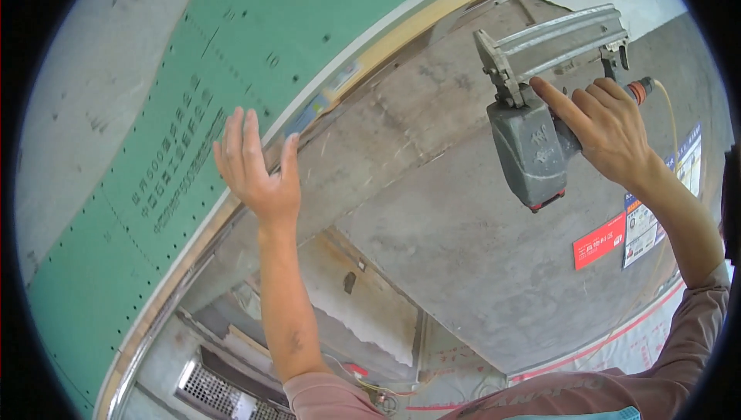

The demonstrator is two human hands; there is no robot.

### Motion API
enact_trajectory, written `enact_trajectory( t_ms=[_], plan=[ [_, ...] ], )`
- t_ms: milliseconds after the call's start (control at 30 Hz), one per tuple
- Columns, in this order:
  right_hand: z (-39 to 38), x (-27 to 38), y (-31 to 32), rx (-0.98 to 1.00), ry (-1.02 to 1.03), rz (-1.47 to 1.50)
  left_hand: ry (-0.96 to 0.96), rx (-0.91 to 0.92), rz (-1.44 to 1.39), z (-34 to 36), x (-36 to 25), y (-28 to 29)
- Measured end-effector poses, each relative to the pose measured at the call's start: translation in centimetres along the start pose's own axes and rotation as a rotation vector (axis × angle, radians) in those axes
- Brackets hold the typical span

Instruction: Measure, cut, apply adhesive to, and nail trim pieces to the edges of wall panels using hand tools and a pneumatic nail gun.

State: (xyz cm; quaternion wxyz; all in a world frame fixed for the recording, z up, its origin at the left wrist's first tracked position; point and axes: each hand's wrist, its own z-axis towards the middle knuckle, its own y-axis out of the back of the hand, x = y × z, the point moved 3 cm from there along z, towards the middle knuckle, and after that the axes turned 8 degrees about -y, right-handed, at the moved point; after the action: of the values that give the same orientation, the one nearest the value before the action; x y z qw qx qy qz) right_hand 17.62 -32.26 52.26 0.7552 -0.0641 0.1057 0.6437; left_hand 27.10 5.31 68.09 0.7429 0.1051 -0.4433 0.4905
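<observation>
My left hand (261,177) is raised with its fingers stretched out and the thumb apart. It lies at the lower edge of a green plasterboard (285,15), the fingers over its face; whether they press on it I cannot tell. On the right, my right hand (606,127) is wrapped round the handle of a grey pneumatic nail gun (529,150), with the index finger stretched along its body. The gun's silver magazine (563,38) points up and away, apart from the board. An orange and black air fitting (641,89) sits at the handle's end.
A thin yellow air hose (670,111) hangs from the gun. Wooden and metal framing (409,38) runs along the board's edge. A grey wall (455,242) carries a red sign (599,242) and posters (644,227). A perforated metal panel (212,389) shows at lower left.
</observation>
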Motion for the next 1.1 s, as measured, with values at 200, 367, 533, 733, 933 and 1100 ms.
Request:
enact_trajectory(
  t_ms=[200,367,533,733,933,1100],
  plan=[
    [2.8,6.8,-0.2,0.034,0.075,0.066,0.179,-0.077,-0.13,-2.1,2.3,-0.5],
    [5.5,11.0,0.2,0.089,0.078,0.045,0.176,-0.216,-0.111,-2.3,2.5,-0.7],
    [7.0,12.9,-0.1,0.157,0.098,0.0,0.147,-0.293,-0.093,-2.7,2.0,-1.3],
    [8.5,15.1,-0.3,0.165,0.137,-0.053,0.127,-0.334,-0.037,-3.1,2.1,-1.7],
    [9.4,16.1,-0.5,0.101,0.144,-0.059,0.091,-0.365,-0.003,-3.0,2.1,-2.0],
    [9.8,17.1,-0.7,0.127,0.148,-0.058,0.083,-0.377,0.0,-3.0,2.0,-1.9]
  ],
)
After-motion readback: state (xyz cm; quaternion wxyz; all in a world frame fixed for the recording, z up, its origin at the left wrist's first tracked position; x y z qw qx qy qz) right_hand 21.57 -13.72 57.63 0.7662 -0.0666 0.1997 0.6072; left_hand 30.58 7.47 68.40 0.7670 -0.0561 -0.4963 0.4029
